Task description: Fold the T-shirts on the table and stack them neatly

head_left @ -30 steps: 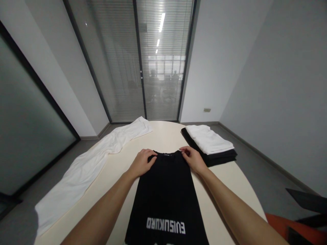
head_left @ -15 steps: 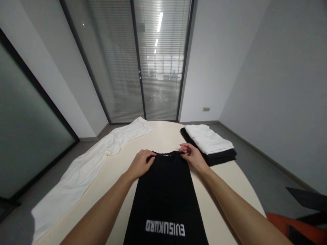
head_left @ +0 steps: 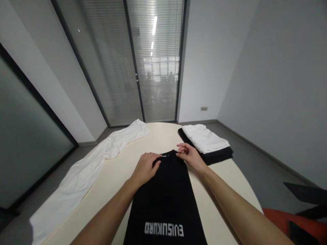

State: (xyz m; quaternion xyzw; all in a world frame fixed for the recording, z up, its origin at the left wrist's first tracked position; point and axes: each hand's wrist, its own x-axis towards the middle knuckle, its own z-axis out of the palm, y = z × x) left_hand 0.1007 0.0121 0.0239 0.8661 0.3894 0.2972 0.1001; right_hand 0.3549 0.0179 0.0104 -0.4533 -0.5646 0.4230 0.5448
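A black T-shirt (head_left: 166, 194) with white lettering lies folded lengthwise into a long strip on the cream round table (head_left: 224, 190). My left hand (head_left: 146, 167) rests flat on the shirt's far left corner, fingers stretched toward the collar. My right hand (head_left: 189, 155) pinches the far right corner of the collar edge, fingers curled on the cloth. Both forearms reach in from the bottom of the view along the shirt's sides.
A long white garment (head_left: 87, 170) lies spread along the table's left side. At the far right stands a stack of folded clothes (head_left: 205, 143), white on top of black. An orange and black chair (head_left: 293, 221) sits at the lower right. Glass doors with blinds stand beyond.
My left hand slid right along the collar edge toward the middle. My right hand shifted slightly left and its fingers lifted into a pinch. The view swung a little to the right.
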